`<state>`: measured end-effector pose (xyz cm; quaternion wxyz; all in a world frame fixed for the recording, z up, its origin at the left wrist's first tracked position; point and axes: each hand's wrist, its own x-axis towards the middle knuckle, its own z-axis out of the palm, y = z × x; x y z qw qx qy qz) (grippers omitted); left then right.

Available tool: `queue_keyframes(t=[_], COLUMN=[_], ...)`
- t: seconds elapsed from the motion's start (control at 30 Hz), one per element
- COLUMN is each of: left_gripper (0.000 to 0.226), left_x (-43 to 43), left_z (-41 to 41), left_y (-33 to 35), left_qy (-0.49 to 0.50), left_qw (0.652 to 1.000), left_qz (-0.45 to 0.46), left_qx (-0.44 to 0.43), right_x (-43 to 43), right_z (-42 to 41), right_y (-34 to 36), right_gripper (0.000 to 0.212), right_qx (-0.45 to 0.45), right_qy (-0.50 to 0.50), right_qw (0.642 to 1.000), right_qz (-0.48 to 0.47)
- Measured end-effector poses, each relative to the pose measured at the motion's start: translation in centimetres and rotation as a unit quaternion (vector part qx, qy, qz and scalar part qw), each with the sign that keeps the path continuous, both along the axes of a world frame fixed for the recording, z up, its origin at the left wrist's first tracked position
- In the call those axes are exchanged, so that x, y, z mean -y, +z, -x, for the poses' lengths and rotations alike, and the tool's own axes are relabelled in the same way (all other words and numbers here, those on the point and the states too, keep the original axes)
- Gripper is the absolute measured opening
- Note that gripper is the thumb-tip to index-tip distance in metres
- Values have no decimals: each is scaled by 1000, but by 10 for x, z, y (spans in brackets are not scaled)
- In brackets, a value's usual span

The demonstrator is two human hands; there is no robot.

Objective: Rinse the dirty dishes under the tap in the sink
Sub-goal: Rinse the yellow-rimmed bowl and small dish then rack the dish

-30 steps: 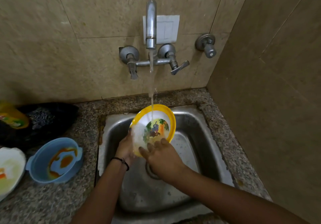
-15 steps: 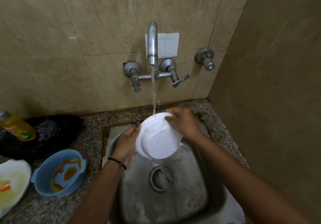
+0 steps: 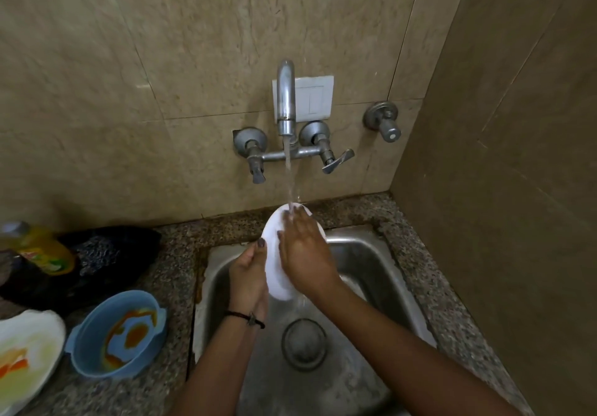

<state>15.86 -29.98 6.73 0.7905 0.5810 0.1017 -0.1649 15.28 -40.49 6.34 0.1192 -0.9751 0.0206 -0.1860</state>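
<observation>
The left hand [image 3: 248, 273] grips the white plate [image 3: 273, 225] by its rim, tilted over the far end of the sink [image 3: 371, 254]. The right hand [image 3: 303, 254] presses flat against it under the running tap [image 3: 286, 99].

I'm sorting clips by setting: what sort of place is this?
Most likely a home kitchen's washing-up corner: a steel sink set in a speckled stone counter, a wall tap running onto a white plate, and a sauce-stained blue bowl waiting beside it.
</observation>
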Motion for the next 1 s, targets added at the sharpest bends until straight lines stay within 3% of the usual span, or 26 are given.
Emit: queue_keyframes(t=[0.1,0.17,0.23,0.33,0.4,0.43,0.5,0.53,0.6,0.7,0.77,0.87,0.9,1.0], left_gripper=[29,24,21,17,19,22,27,29,36,54,55,71,77,77], left_x=[1,-1,-2,-1,-1,-1,-4,-5,-7,-10,-13,-22,-24,-24], left_z=[-1,2,7,17,23,26,31,33,35,31,21,-1,-8,-15], left_y=[0,1,2,0,-3,-5,-6,-7,-8,1,13,19,18,10], left_qy=[21,11,6,15,25,27,22,10,-32,-107,-141,-161,-162,-150], left_qw=[1000,999,998,998,998,998,998,998,998,988,973,964,962,968], left_qz=[20,33,40,44,29,20,14,18,39,103,163,182,181,135], left_qx=[9,28,43,47,50,52,58,58,39,-33,-80,-107,-123,-153], right_x=[-7,0,4,6,13,20,34,40,47,43,30,13,9,1], right_z=[5,4,-1,-17,-24,-26,-22,-18,-14,-13,-13,1,9,31], right_y=[-17,-15,-6,10,17,19,23,23,19,14,17,17,12,-11], right_gripper=[48,50,54,52,55,62,79,85,91,92,77,65,66,57], right_qx=[46,44,5,-66,-134,-190,-317,-356,-374,-324,-290,-248,-210,-66], right_qy=[121,108,28,-67,-123,-154,-186,-172,-155,-143,-83,56,88,194], right_qw=[991,993,996,947,884,824,657,610,586,620,689,887,931,976], right_qz=[45,17,-86,-307,-430,-512,-658,-686,-701,-700,-659,-386,-284,-79])
